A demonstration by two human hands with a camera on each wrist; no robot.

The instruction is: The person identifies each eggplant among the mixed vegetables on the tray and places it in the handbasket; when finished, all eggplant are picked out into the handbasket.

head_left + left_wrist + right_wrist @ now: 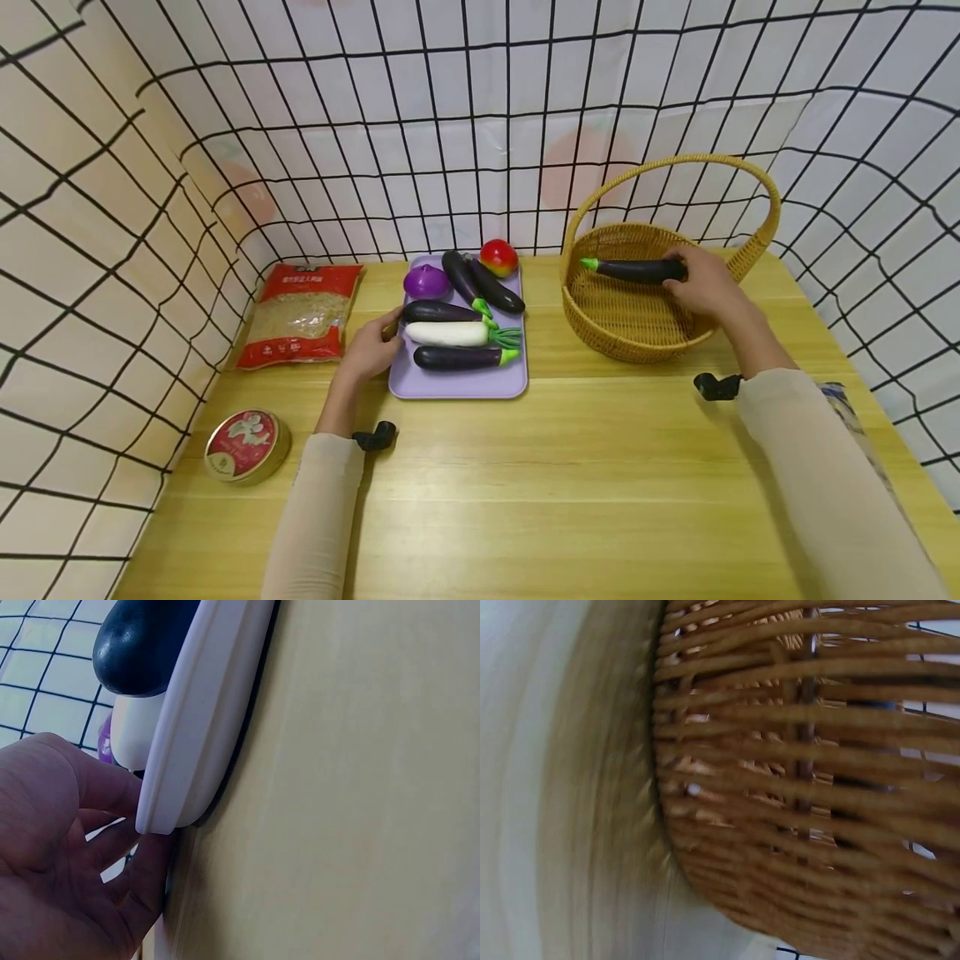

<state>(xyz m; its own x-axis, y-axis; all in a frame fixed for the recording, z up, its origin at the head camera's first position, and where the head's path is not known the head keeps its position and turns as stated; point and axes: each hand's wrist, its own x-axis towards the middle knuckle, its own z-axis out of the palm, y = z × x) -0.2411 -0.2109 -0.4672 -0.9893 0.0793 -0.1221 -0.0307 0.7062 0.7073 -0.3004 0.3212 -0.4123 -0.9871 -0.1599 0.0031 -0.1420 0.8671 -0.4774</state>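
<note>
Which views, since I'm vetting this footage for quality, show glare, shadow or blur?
Head view: mostly clear, with glare on the red bag and a soft shadow beside the left sleeve; left wrist view: cooler in tone, small highlight on an eggplant; right wrist view: blurriest, the basket soft and the table grain smeared.

A red-ended food packet [296, 318] with a clear middle lies at the left of a yellowish wooden table [562, 492], a round tin [246, 446] with a red printed top nearer the front. Pale sheeting [487, 79] with black grid lines rises behind; at right, a patterned item [840, 402] lies mostly hidden.
</note>
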